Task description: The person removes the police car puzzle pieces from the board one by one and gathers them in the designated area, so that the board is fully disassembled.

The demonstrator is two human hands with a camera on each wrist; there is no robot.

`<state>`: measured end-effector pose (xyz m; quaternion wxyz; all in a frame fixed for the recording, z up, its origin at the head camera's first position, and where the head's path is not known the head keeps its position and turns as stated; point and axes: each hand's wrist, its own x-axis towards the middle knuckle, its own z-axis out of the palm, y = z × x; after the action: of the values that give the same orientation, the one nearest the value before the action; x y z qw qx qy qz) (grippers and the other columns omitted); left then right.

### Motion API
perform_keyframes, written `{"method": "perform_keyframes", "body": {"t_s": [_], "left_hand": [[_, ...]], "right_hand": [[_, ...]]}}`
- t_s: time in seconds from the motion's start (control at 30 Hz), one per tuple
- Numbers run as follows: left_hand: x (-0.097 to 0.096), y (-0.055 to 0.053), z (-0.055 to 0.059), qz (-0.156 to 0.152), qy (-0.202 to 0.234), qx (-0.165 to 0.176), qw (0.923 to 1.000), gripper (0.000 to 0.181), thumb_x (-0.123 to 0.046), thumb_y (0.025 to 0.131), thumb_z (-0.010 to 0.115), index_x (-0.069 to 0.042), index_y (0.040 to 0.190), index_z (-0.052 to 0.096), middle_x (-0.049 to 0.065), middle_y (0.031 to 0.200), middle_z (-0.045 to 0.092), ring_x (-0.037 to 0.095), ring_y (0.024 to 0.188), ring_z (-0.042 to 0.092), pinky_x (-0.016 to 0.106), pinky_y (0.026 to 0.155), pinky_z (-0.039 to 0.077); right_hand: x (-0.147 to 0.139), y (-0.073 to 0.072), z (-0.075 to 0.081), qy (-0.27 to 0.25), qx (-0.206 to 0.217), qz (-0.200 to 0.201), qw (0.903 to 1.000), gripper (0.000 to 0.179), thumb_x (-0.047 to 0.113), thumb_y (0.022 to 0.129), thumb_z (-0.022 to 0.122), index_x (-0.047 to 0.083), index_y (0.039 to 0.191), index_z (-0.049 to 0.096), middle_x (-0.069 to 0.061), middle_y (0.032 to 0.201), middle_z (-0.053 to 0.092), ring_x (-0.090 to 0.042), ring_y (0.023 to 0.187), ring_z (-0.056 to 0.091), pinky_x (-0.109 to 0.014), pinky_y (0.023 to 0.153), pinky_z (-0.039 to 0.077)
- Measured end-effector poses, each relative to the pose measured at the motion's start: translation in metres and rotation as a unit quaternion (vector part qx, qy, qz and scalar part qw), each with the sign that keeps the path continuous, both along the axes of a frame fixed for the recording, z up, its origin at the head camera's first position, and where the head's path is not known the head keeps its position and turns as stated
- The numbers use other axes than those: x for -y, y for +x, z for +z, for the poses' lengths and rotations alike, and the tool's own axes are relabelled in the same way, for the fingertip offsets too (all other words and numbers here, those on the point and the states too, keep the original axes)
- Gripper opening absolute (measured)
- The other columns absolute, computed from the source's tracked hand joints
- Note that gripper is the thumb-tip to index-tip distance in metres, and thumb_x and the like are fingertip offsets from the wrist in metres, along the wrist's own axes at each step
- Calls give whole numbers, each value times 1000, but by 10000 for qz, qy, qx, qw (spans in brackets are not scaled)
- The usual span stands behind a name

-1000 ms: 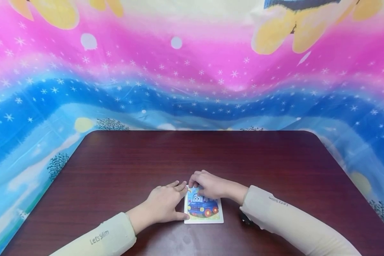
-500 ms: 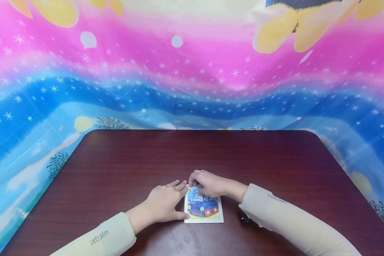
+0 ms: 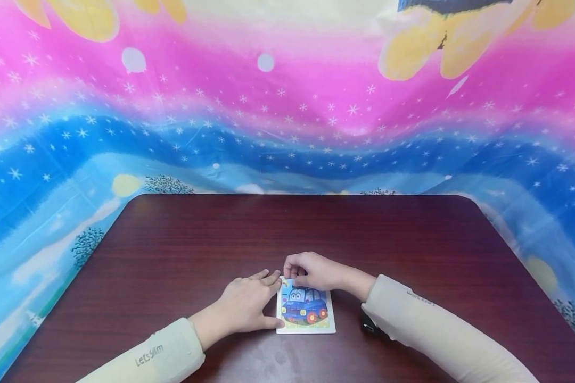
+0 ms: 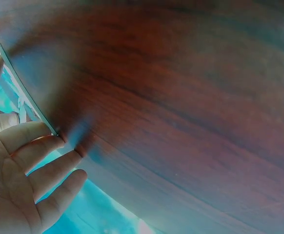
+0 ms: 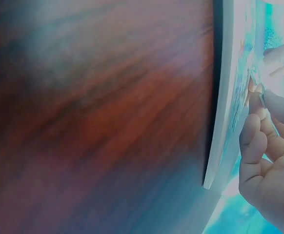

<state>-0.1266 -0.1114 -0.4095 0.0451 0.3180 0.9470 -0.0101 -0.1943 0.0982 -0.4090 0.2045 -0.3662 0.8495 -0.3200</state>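
A small white-bordered jigsaw puzzle [image 3: 304, 315] with a blue cartoon car lies flat on the table. My left hand [image 3: 249, 304] rests along its left side, thumb at the lower left corner and fingertips at the upper left corner, fingers fairly straight. Over the puzzle's top edge is my right hand [image 3: 313, 271], fingers bent, covering part of the upper picture. The right wrist view shows a thin puzzle piece [image 5: 262, 99] pinched between thumb and fingers, close over the board; its face is hidden.
The dark red-brown wooden table [image 3: 196, 234] reaches back to a colourful patterned cloth [image 3: 287, 96] hanging behind and at both sides. Something black [image 3: 370, 323] sits beneath the right cuff.
My right hand has lifted slightly towards the puzzle's top edge, its thumb drawn back, so more of the car's roof and windows shows. The left hand stays in place.
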Motion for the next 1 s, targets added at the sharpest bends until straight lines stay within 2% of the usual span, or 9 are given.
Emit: {"method": "perform_keyframes", "body": {"t_s": [0.33,0.57,1.0], "left_hand": [[0,0,-1,-1,23,47,10000,88,-71,77,67,-11,139,58,5,148,53,26,135,54,45,87,58],[0,0,-1,9,65,-8,10000,87,-71,76,68,-11,139,59,5,147,55,25,135,54,45,88,58],[-1,-1,0,3,16,26,10000,87,-70,77,69,-10,139,59,5,147,55,24,135,55,44,89,58]], "right_hand": [[-4,1,7,-200,29,-60,9998,14,-1,91,65,11,97,65,4,83,62,-6,76,56,-21,72,50],[-14,-2,13,-341,-97,-121,9993,14,0,90,67,12,97,67,4,83,64,-6,76,56,-22,73,51],[-40,-3,22,-554,-90,-458,9974,15,1,91,66,13,99,68,4,84,64,-8,80,57,-24,73,49]]}}
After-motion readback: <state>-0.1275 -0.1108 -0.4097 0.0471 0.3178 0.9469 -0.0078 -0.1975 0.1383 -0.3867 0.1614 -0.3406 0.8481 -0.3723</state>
